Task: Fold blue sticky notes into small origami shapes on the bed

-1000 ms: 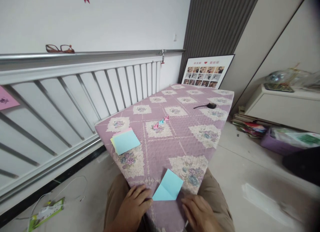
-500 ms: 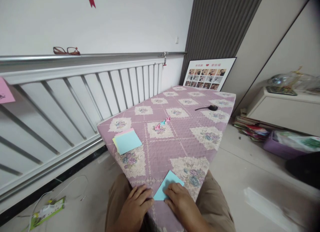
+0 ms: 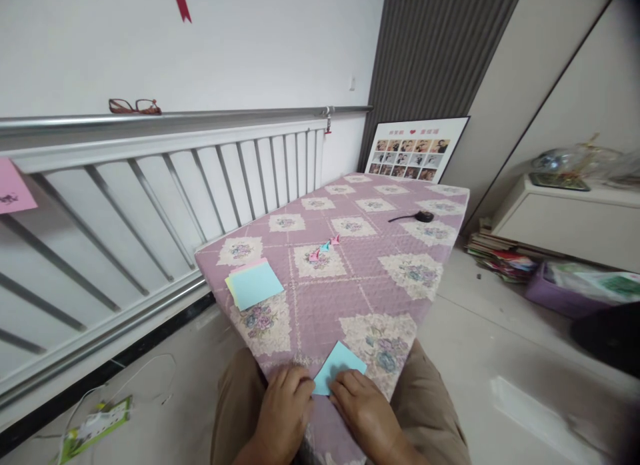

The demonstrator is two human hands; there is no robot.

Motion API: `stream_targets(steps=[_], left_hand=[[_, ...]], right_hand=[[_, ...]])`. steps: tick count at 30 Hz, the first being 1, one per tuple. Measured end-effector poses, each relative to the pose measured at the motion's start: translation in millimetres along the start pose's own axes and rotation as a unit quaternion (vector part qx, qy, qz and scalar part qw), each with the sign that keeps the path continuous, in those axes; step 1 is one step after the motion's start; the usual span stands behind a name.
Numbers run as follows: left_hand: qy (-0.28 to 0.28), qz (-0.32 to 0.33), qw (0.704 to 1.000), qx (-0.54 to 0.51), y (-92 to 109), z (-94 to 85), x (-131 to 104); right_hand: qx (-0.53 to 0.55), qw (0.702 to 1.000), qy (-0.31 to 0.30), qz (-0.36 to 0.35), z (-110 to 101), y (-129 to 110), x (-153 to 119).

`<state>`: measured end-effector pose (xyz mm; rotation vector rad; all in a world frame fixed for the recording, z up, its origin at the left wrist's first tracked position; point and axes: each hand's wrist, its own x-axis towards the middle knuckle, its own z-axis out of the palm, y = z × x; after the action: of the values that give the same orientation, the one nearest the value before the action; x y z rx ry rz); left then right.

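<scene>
A light-blue sheet of paper (image 3: 340,359), apparently folded, lies near the front edge of the table. My left hand (image 3: 286,403) is at its left corner, fingers curled and closed on the paper's edge. From the right, my right hand (image 3: 363,405) presses its closed fingers on the lower part of the sheet, hiding that edge. Farther up the cloth are small folded paper pieces, two pink ones and a blue one (image 3: 325,247) between them. A stack of coloured paper squares (image 3: 257,286), blue on top, rests to the left.
A purple flowered cloth (image 3: 320,298) covers the table. A black ladle-like utensil (image 3: 424,217) lies at the far right. White railings (image 3: 180,205) run along the left, with glasses (image 3: 135,106) above. On the right floor stands a purple bin (image 3: 555,295).
My left hand has moved slightly up and right, and its fingers have curled in at the paper's left corner. My right hand still presses on the sheet, shifted slightly.
</scene>
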<state>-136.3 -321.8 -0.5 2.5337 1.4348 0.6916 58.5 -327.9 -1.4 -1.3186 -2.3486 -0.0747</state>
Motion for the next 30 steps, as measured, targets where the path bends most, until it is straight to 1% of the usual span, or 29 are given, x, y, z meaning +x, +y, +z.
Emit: stream_targets(steps=[3,6,9,11,12,14,15,16,17,18,20,22,23,25,27,30], left_hand=[[-0.002,0.003,0.999,0.034,2.0,8.9,8.4],[0.019,0.014,0.999,0.032,3.6,6.2,14.0],[0.043,0.032,0.998,-0.023,9.1,-11.8,17.5],[0.062,0.042,0.994,-0.075,14.2,-30.5,20.4],[0.090,0.035,0.991,-0.095,16.6,-40.8,22.3],[0.168,0.002,0.980,-0.104,20.3,-60.9,26.5],[0.196,-0.022,0.975,-0.102,21.3,-69.6,28.5],[0.216,-0.030,0.970,-0.105,21.6,-76.6,30.1],[0.223,-0.038,0.968,-0.107,21.4,-81.4,30.9],[0.217,-0.045,0.969,-0.111,20.7,-83.6,30.8],[0.180,-0.055,0.975,-0.118,18.4,-79.2,27.4],[0.135,-0.060,0.981,-0.123,16.2,-63.9,19.9],[0.115,-0.058,0.984,-0.125,15.7,-53.5,15.3],[0.086,-0.044,0.988,-0.120,16.3,-30.7,6.0],[0.060,-0.025,0.993,-0.103,19.2,-9.9,-0.9],[0.067,-0.009,0.996,-0.064,25.8,11.2,-3.2]], right_hand=[[0.007,1.000,0.004,0.010,1.0,-0.8,-1.1],[0.009,1.000,0.021,0.016,-0.5,-4.0,-2.5],[0.031,0.998,0.035,0.036,-9.9,-10.5,0.6],[0.089,0.993,0.046,0.067,-20.3,-15.7,7.0],[0.133,0.986,0.054,0.088,-25.8,-18.0,11.3],[0.238,0.959,0.067,0.142,-35.1,-20.8,20.8],[0.290,0.937,0.071,0.182,-38.1,-21.1,25.1],[0.339,0.912,0.073,0.221,-39.6,-20.4,28.7],[0.381,0.885,0.074,0.257,-39.6,-19.0,31.3],[0.415,0.860,0.072,0.287,-38.1,-16.9,32.6],[0.466,0.821,0.060,0.324,-31.7,-11.6,31.7],[0.491,0.797,0.043,0.348,-23.3,-6.2,27.1],[0.494,0.791,0.035,0.359,-19.3,-3.8,24.3],[0.482,0.789,0.023,0.379,-13.5,0.1,19.3],[0.459,0.797,0.018,0.391,-11.0,3.1,16.3],[0.423,0.818,0.027,0.389,-11.4,6.2,15.3]])
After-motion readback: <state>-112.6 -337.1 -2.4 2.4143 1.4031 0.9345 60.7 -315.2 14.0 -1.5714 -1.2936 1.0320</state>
